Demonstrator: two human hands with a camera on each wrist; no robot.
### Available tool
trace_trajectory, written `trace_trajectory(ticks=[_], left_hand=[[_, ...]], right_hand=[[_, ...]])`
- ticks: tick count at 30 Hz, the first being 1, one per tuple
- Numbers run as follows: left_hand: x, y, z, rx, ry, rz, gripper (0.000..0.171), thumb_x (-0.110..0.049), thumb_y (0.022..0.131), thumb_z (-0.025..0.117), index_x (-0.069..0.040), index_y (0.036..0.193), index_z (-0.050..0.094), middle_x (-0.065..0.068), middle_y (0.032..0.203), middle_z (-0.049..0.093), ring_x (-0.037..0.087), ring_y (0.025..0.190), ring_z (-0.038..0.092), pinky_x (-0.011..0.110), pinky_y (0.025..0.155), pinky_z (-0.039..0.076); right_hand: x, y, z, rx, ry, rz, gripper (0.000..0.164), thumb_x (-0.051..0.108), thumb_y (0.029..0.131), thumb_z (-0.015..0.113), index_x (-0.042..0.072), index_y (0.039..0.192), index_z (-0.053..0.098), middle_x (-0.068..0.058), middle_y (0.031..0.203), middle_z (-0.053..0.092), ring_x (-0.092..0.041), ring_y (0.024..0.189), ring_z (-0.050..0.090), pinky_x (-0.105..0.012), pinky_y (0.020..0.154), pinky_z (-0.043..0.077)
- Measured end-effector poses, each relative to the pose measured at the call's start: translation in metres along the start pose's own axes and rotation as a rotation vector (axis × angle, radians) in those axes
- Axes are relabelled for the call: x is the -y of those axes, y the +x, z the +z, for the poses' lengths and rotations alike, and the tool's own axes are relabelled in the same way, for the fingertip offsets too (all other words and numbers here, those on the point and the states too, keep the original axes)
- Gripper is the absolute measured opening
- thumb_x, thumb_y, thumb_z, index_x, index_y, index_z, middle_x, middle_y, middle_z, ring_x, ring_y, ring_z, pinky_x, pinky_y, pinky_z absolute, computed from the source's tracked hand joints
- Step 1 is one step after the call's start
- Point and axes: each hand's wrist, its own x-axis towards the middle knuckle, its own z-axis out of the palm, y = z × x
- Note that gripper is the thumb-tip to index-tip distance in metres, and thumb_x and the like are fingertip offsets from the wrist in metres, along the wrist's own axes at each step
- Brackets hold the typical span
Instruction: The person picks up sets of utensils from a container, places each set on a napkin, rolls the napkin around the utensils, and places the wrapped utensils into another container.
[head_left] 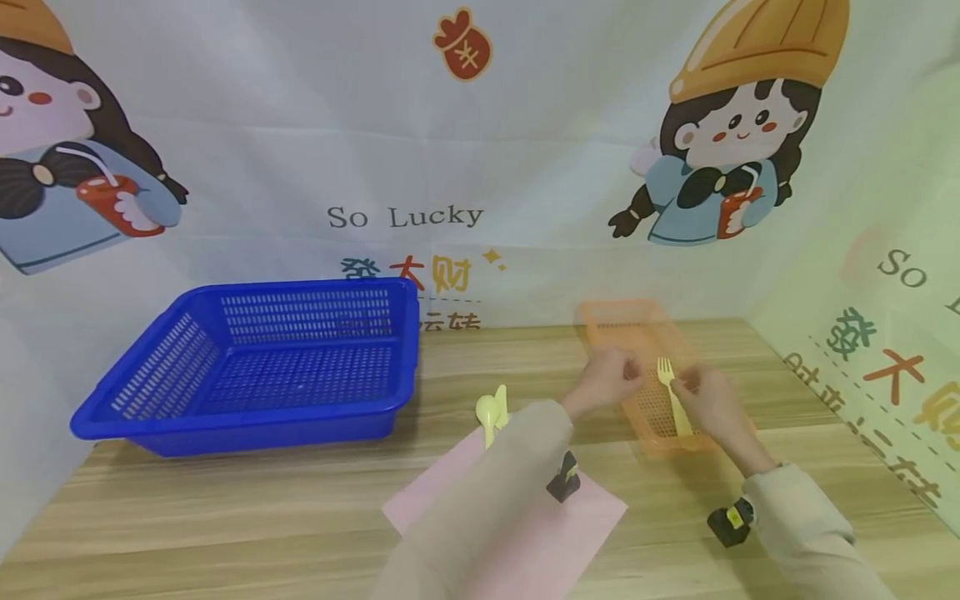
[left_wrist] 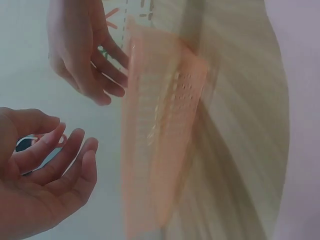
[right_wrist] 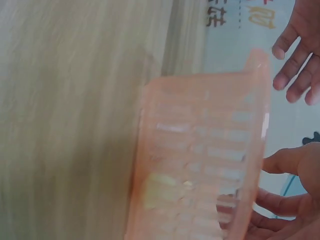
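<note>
An orange plastic basket [head_left: 645, 333] with a yellow fork [head_left: 675, 400] inside it stands on the table's right half. My left hand [head_left: 609, 379] hovers over the basket's left side; in the left wrist view its fingers [left_wrist: 75, 165] bend loosely around nothing. Above the right side is my right hand [head_left: 708, 400], its fingertips overlapping the fork's upper part in the head view. Seen from the right wrist, the right hand [right_wrist: 292, 200] is right by the basket rim, fingers relaxed, some showing through the slots. The left wrist view shows no object in either hand.
A large blue basket [head_left: 255, 425] stands on the left of the wooden table [head_left: 225, 517]. A yellow spoon [head_left: 487, 408] and a yellow knife [head_left: 502, 398] lie at the pink sheet [head_left: 555, 542], partly behind the left sleeve. A printed cloth [head_left: 525, 167] hangs behind.
</note>
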Motion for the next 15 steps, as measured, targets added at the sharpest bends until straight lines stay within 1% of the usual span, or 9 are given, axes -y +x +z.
trace_trajectory(ticks=[2,3,5,7,9,10,12,14,15], left_hand=[[-0.001,0.003,0.007,-0.003,0.017,0.004,0.007,-0.007,0.083,0.059,-0.002,0.084,0.063,0.006,0.086,0.065,0.012,0.079,0.059,0.01,0.066,0.044],[-0.002,0.004,0.01,-0.001,0.02,0.001,0.007,-0.007,0.083,0.06,-0.002,0.084,0.064,0.006,0.086,0.065,0.011,0.079,0.059,0.01,0.066,0.043],[-0.003,0.004,0.015,0.009,0.039,-0.005,0.007,-0.008,0.082,0.06,-0.003,0.086,0.064,0.004,0.087,0.065,0.01,0.079,0.058,0.008,0.064,0.043],[-0.004,0.003,0.019,0.021,0.042,-0.009,0.008,-0.007,0.082,0.06,-0.003,0.088,0.064,0.004,0.089,0.065,0.01,0.081,0.059,0.008,0.064,0.043],[-0.004,0.002,0.022,0.032,0.04,-0.009,0.01,-0.005,0.082,0.059,-0.002,0.089,0.064,0.005,0.09,0.065,0.012,0.083,0.06,0.009,0.066,0.043],[-0.004,0.001,0.023,0.039,0.034,-0.017,0.011,-0.004,0.081,0.059,-0.002,0.09,0.064,0.005,0.091,0.066,0.012,0.084,0.06,0.009,0.067,0.044],[-0.003,0.0,0.025,0.045,0.017,-0.021,0.012,-0.001,0.08,0.058,-0.001,0.09,0.065,0.005,0.093,0.066,0.013,0.088,0.06,0.01,0.07,0.045],[-0.002,0.0,0.027,0.042,0.031,-0.012,0.012,-0.001,0.079,0.059,-0.002,0.089,0.066,0.004,0.092,0.066,0.012,0.087,0.061,0.011,0.069,0.045],[-0.002,-0.001,0.028,0.043,0.037,-0.01,0.012,-0.001,0.078,0.059,-0.003,0.088,0.066,0.003,0.091,0.067,0.01,0.086,0.06,0.01,0.069,0.044]], right_hand=[[-0.003,0.0,0.001,0.015,0.003,0.008,0.031,0.009,0.086,0.045,-0.02,0.098,0.049,-0.034,0.088,0.056,-0.035,0.068,0.058,-0.04,0.058,0.051],[-0.004,0.001,0.001,0.028,-0.002,0.013,0.029,0.008,0.085,0.045,-0.02,0.094,0.051,-0.032,0.082,0.057,-0.031,0.061,0.057,-0.037,0.053,0.05],[-0.006,0.001,0.002,0.055,-0.017,0.012,0.029,0.007,0.083,0.048,-0.021,0.091,0.05,-0.032,0.078,0.057,-0.021,0.052,0.053,-0.031,0.047,0.047],[-0.007,0.003,0.003,0.106,-0.037,0.031,0.025,0.007,0.082,0.052,-0.018,0.082,0.052,-0.023,0.065,0.055,-0.012,0.045,0.044,-0.024,0.041,0.041],[-0.008,0.004,0.005,0.151,-0.08,0.056,0.023,0.009,0.081,0.057,-0.01,0.071,0.05,-0.012,0.056,0.047,-0.01,0.044,0.037,-0.022,0.041,0.035],[-0.008,0.004,0.005,0.171,-0.113,0.051,0.025,0.011,0.081,0.059,-0.011,0.071,0.051,-0.011,0.059,0.048,-0.01,0.046,0.038,-0.023,0.042,0.038],[-0.007,0.005,0.007,0.213,-0.157,0.07,0.025,0.012,0.079,0.061,-0.002,0.064,0.047,-0.002,0.056,0.039,-0.011,0.047,0.035,-0.023,0.043,0.034],[-0.006,0.005,0.008,0.236,-0.18,0.065,0.025,0.012,0.078,0.062,0.0,0.063,0.046,-0.002,0.056,0.037,-0.012,0.048,0.034,-0.024,0.045,0.034],[-0.005,0.004,0.008,0.238,-0.171,0.059,0.022,0.011,0.077,0.063,-0.004,0.07,0.049,-0.002,0.058,0.038,-0.013,0.05,0.035,-0.025,0.047,0.035]])
